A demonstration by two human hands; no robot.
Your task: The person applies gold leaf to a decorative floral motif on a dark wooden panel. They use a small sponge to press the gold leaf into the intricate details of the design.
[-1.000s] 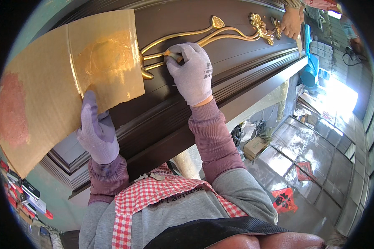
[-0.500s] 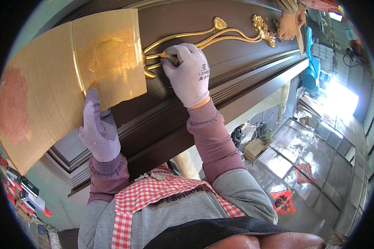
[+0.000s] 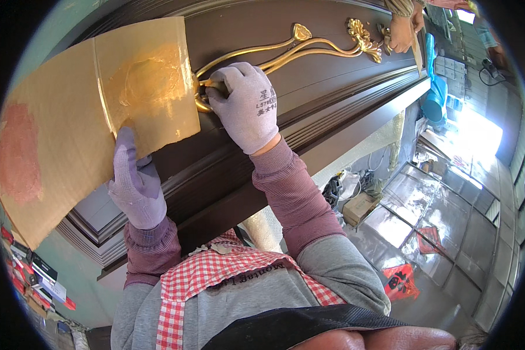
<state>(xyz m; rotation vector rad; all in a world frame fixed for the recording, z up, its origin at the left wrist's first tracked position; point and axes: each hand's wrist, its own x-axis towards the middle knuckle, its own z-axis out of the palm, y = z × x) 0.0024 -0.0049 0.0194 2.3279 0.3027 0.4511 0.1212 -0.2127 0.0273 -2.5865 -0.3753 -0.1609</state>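
Observation:
My left hand, in a pale lilac work glove, grips the lower edge of a large cardboard sheet. A gold paint smear lies near the sheet's right side and a reddish patch near its left. My gloved right hand is closed in a pinch at the sheet's right edge, on the lower stems of a gold floral relief. What it pinches is mostly hidden; only a small yellowish bit shows. The relief lies on a dark brown panel with a moulded edge.
At the far right, another person's hands work by the gold flower, with a cardboard piece. A blue roll stands past the panel's end. Boxes are stacked at lower left. A carton sits on the floor.
My right hand has moved left and slightly down along the gold stems, to the cardboard's edge. The cardboard has shifted slightly left and down. The left hand still holds it.

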